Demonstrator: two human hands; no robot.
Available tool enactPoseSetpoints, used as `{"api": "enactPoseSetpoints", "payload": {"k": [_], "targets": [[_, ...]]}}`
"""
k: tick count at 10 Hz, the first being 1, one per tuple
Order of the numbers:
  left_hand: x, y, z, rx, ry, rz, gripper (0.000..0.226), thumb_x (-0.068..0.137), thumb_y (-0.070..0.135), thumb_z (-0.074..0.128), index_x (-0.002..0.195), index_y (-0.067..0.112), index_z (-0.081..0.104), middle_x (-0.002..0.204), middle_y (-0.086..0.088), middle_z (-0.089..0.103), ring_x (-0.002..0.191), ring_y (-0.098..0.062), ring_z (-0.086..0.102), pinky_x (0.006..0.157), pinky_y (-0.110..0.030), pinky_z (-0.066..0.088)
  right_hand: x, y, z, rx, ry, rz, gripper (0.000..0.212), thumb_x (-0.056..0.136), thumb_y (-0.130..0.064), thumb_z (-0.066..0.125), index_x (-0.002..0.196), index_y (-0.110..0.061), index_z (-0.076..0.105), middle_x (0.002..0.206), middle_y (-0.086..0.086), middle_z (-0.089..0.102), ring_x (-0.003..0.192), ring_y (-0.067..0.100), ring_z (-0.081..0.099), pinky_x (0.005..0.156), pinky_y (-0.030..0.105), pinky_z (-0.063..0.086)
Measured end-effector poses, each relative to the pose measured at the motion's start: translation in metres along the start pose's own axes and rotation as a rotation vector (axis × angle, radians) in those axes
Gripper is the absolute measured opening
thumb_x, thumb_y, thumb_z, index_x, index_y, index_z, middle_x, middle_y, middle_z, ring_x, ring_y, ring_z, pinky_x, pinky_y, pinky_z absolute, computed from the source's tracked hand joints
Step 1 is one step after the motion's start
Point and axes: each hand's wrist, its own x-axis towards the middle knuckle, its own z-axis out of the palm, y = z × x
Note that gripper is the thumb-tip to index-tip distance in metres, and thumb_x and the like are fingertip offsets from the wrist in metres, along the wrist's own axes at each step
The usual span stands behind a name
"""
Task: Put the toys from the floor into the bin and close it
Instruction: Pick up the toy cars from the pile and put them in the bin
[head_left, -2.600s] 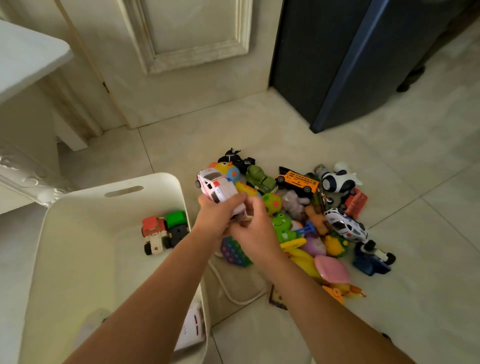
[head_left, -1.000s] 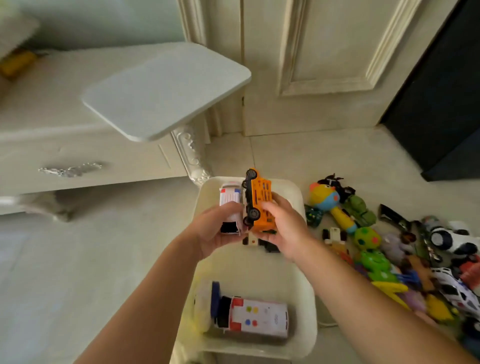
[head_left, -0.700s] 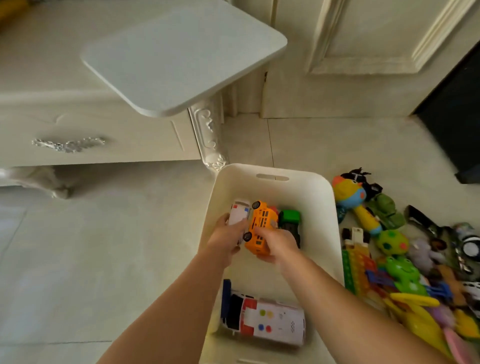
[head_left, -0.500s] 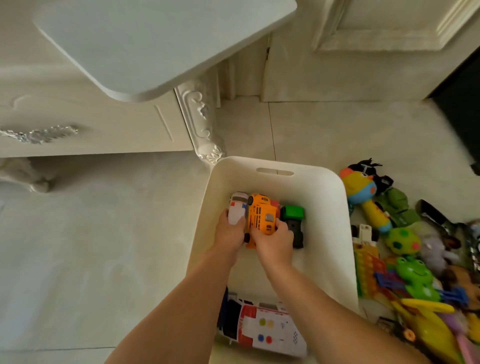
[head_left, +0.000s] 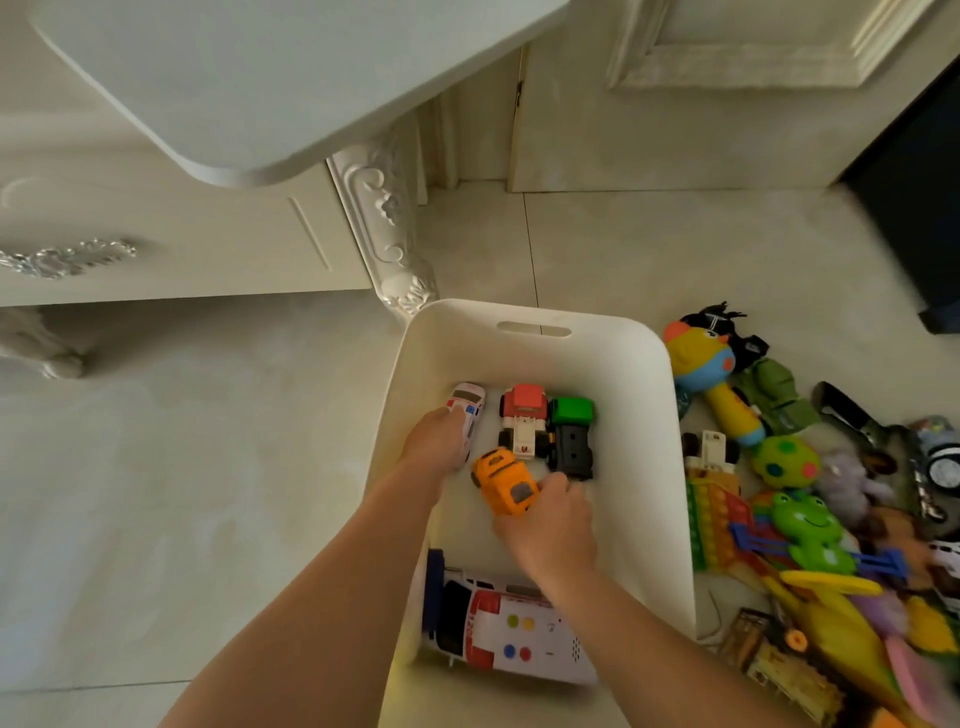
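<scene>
Down inside the white bin (head_left: 644, 415), the left hand (head_left: 439, 441) lay closed over the white toy car (head_left: 469, 410) against the left wall, while the right hand (head_left: 550, 525) kept a closed grip on the rear of the orange toy car (head_left: 504, 480), nose toward the red truck (head_left: 522, 421) and green truck (head_left: 571, 436). Both cars looked like light, stiff, smooth plastic; pinching across the body sides, clear of the wheels, seemed safest. On the floor to the right, the toy pile (head_left: 810, 519) lay waiting, some of it apparently soft plush, easily squeezed anywhere. No lid was visible.
</scene>
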Motion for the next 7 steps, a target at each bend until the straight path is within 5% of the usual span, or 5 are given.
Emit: {"api": "enactPoseSetpoints", "payload": {"k": [3, 4, 5, 6, 7], "targets": [[-0.021, 0.003, -0.017, 0.205, -0.055, 0.014, 0.045, 0.103, 0.03, 0.038, 0.135, 0.0, 0.048, 0.136, -0.015, 0.054, 0.085, -0.022, 0.053, 0.061, -0.022, 0.042, -0.009, -0.011, 0.023, -0.064, -0.209, -0.201, 0.041, 0.085, -0.034, 0.06, 0.122, -0.019, 0.048, 0.12, 0.007, 0.045, 0.114, 0.025, 0.047, 0.087, 0.034, 0.045], [-0.025, 0.001, -0.016, 0.22, -0.022, -0.043, 0.047, 0.104, 0.033, 0.033, 0.137, 0.002, 0.044, 0.102, -0.012, 0.055, 0.076, -0.021, 0.049, 0.064, -0.025, 0.038, -0.008, -0.012, 0.033, 0.097, -0.229, -0.179, 0.041, 0.087, -0.039, 0.062, 0.121, -0.019, 0.052, 0.117, 0.006, 0.046, 0.109, 0.023, 0.052, 0.091, 0.035, 0.048], [-0.022, 0.001, -0.016, 0.204, -0.014, -0.058, 0.046, 0.104, 0.035, 0.032, 0.138, 0.006, 0.042, 0.091, -0.007, 0.05, 0.073, -0.018, 0.041, 0.064, -0.025, 0.034, -0.007, -0.007, 0.036, 0.115, -0.206, -0.202, 0.039, 0.087, -0.04, 0.063, 0.119, -0.02, 0.054, 0.113, 0.004, 0.047, 0.106, 0.021, 0.053, 0.089, 0.033, 0.049], [-0.021, -0.003, -0.014, 0.236, -0.045, -0.068, 0.044, 0.103, 0.035, 0.032, 0.136, 0.008, 0.043, 0.109, -0.007, 0.051, 0.09, -0.018, 0.04, 0.071, -0.028, 0.032, -0.005, -0.009, 0.04, -0.007, -0.138, -0.237, 0.033, 0.089, -0.038, 0.058, 0.116, -0.02, 0.053, 0.113, 0.004, 0.048, 0.107, 0.021, 0.05, 0.085, 0.031, 0.048], [-0.021, -0.006, -0.012, 0.255, -0.042, -0.076, 0.032, 0.103, 0.033, 0.033, 0.122, 0.012, 0.048, 0.1, -0.004, 0.048, 0.076, -0.014, 0.041, 0.06, -0.025, 0.031, -0.002, -0.011, 0.043, -0.067, -0.167, -0.237, 0.036, 0.089, -0.037, 0.058, 0.12, -0.019, 0.052, 0.118, 0.006, 0.048, 0.11, 0.023, 0.049, 0.09, 0.032, 0.048]]}}
